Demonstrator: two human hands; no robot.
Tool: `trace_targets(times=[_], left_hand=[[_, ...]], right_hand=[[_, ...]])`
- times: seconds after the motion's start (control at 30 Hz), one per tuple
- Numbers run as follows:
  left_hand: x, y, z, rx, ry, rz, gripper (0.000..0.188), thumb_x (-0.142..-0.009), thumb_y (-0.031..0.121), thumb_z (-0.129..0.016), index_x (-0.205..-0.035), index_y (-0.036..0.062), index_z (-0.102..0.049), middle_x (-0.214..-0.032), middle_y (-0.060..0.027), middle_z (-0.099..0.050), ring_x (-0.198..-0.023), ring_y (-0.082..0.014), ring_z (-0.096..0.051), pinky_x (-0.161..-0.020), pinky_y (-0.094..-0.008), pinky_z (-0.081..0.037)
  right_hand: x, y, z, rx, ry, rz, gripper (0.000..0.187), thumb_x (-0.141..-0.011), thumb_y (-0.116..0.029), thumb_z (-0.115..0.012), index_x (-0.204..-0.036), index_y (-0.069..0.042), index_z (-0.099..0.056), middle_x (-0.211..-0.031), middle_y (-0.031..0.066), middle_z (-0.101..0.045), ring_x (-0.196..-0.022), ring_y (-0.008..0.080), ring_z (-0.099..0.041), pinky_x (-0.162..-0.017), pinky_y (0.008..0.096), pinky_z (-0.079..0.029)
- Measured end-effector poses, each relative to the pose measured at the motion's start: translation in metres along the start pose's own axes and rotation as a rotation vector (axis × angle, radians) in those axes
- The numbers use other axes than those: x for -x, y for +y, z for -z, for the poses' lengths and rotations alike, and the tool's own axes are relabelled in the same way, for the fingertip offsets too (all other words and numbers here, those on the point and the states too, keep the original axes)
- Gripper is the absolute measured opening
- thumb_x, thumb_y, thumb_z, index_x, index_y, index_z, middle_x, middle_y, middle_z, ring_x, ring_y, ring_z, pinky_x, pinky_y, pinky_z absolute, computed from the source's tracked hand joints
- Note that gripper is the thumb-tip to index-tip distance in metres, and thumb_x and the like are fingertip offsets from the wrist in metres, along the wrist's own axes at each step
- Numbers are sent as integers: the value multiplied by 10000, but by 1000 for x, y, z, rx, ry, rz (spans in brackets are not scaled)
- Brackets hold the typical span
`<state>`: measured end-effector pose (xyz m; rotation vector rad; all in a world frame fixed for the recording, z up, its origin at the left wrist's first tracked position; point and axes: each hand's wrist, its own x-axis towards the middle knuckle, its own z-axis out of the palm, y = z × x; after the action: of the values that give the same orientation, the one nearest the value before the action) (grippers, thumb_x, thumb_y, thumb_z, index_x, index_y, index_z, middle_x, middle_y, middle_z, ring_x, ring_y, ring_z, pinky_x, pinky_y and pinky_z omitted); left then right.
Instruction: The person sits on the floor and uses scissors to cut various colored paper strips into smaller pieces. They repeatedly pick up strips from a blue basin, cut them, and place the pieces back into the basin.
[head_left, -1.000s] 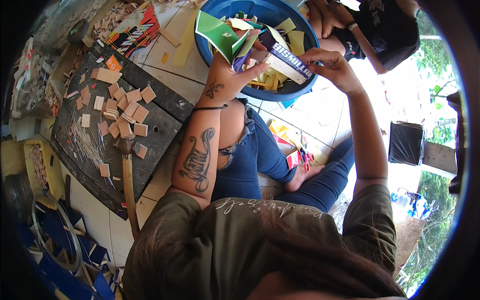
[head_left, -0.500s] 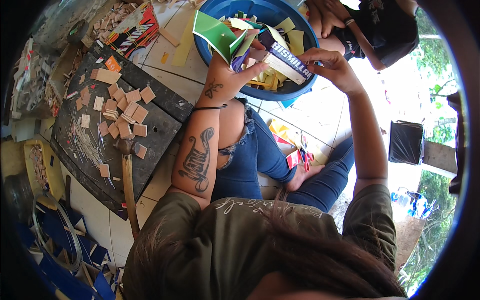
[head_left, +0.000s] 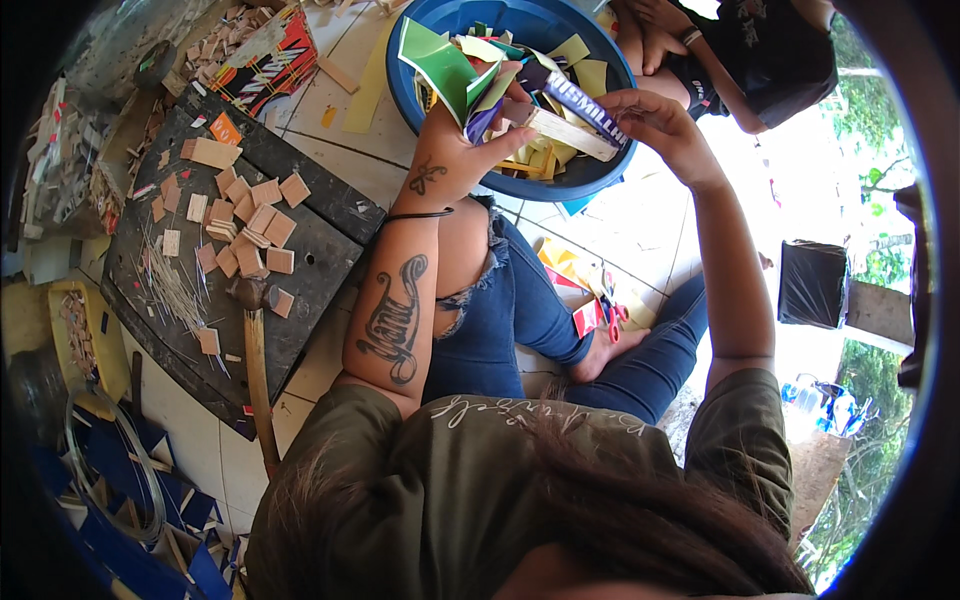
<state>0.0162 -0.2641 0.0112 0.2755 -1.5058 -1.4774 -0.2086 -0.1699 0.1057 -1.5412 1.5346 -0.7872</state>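
Above the blue tub, both hands work on a pale wooden strip (head_left: 570, 134) with a purple lettered sticker (head_left: 583, 106) along its upper side. My left hand (head_left: 462, 142) is closed round the strip's left end, its thumb along the near side. Green and white sticker sheets (head_left: 437, 68) stick up from that same hand. At the other end, my right hand (head_left: 655, 128) has its fingers bent and pinched on the purple sticker by the strip's tip. Below lies the blue tub (head_left: 408, 88), full of yellow, white and green paper scraps.
On the left, a dark board (head_left: 330, 215) bears small wooden blocks (head_left: 262, 222), thin wires and a hammer (head_left: 254, 335). Red-handled scissors (head_left: 612, 315) lie among coloured sheets by my foot. Another person (head_left: 745, 60) sits at the far right. A yellow container (head_left: 88, 335) stands left.
The purple sticker and the wooden strip have tilted, so the lettering is seen at a steeper slant. My right fingers have shifted slightly up and inward. The left arm barely moves.
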Motion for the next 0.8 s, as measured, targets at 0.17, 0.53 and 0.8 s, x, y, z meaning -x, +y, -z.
trace_targets(times=[0.17,0.53,0.8], left_hand=[[-1,-2,1,7,-5,5,507,-693,38,-706,-1164,55,-520,-906,-2,-565,-671,-80,-448,-608,-204,-408],[-1,-2,0,12,28,29,496,-703,50,-705,-1164,61,-523,-901,0,-567,-674,-69,-453,-622,-197,-412],[-2,-4,0,78,55,77,485,-708,28,-696,-1159,57,-519,-898,9,-557,-677,-61,-445,-619,-190,-406]], right_hand=[[-4,14,4,-171,166,-33,335,-875,-120,-432,-1181,6,-485,-1021,73,-558,-938,136,-523,-886,244,-383],[-6,20,2,-795,283,-274,234,-899,-165,-463,-1094,-57,-533,-958,47,-576,-867,110,-523,-750,278,-400],[-25,23,-28,-1083,645,-108,105,-858,-115,-544,-956,-79,-560,-920,14,-596,-855,128,-575,-676,259,-393]])
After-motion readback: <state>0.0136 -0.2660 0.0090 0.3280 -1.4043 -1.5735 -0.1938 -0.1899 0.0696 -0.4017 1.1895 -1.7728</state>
